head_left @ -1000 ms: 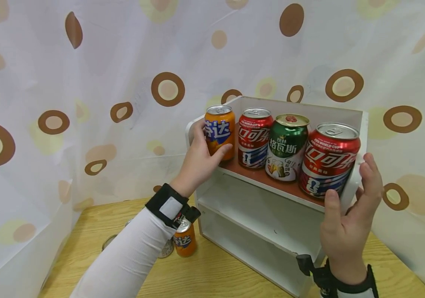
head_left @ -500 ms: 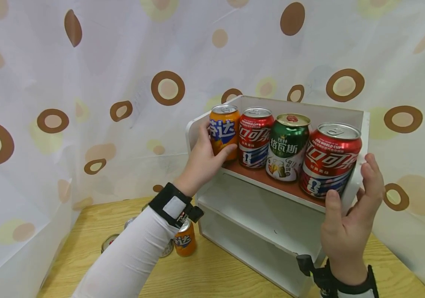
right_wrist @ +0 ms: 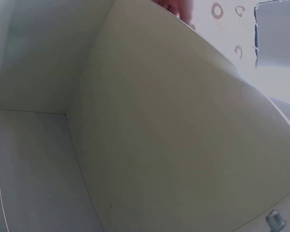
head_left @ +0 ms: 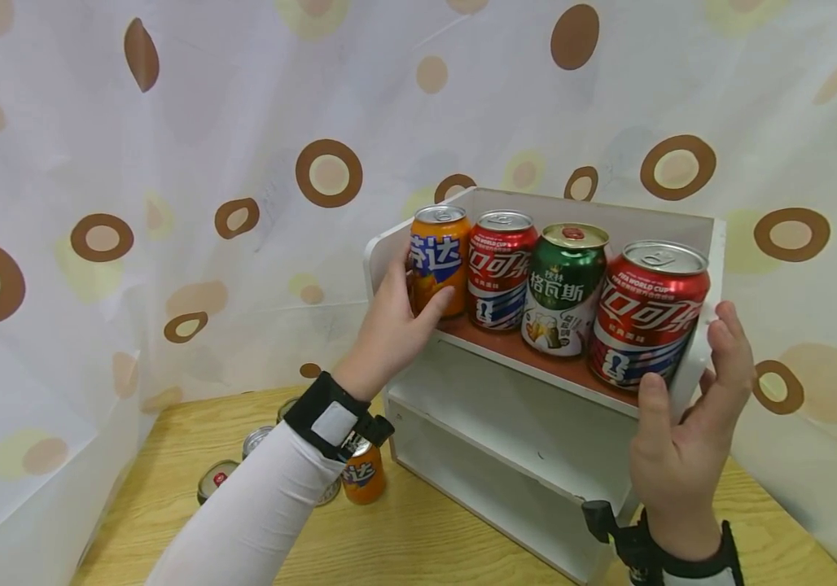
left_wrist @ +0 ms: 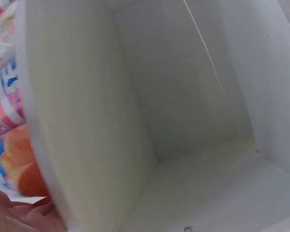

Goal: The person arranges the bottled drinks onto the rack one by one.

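Note:
My left hand (head_left: 392, 330) is around the left side of an orange soda can (head_left: 436, 256), with the thumb across its front. The can stands upright at the left end of the top shelf of a small white rack (head_left: 506, 407). To its right, in a row, stand a red cola can (head_left: 501, 273), a green-and-white can (head_left: 565, 293) and another red cola can (head_left: 649, 317). My right hand (head_left: 690, 439) is at the rack's right side panel, fingers extended along the outside. Its thumb tip overlaps the nearer cola can's lower edge; contact is unclear.
Several more cans stand on the wooden table (head_left: 389, 545) left of the rack, among them an orange can (head_left: 363, 476) and one with a red tab (head_left: 215, 480). My left forearm partly covers them. A patterned sheet (head_left: 243, 106) hangs behind.
The orange can has shifted right along the shelf, closer to the first cola can. Since half a second ago my left hand has drawn back slightly left. My right hand stays put.

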Available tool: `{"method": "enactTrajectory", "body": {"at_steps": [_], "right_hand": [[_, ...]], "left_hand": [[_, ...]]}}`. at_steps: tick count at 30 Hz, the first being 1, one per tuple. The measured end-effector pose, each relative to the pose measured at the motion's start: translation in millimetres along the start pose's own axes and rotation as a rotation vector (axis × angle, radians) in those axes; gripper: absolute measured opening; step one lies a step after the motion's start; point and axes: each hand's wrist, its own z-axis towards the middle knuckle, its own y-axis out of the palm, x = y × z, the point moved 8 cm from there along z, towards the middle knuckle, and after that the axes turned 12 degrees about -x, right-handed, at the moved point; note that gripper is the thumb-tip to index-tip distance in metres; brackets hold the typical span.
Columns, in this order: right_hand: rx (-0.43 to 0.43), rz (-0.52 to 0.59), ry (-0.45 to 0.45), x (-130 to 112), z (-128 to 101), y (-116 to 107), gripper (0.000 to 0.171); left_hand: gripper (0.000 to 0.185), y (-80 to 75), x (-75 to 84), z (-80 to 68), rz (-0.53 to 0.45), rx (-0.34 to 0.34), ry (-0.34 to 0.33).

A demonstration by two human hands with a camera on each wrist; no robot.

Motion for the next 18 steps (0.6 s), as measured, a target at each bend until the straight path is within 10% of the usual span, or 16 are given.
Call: {"method": "enactTrajectory", "body": {"at_steps": [18], "right_hand": [[0.023, 0.017, -0.007, -2.0, 1.3, 1.1, 0.048]], "left_hand": [[0.04, -41.1, -18.3, -108.1, 0.112, 0.3, 0.092]]}}
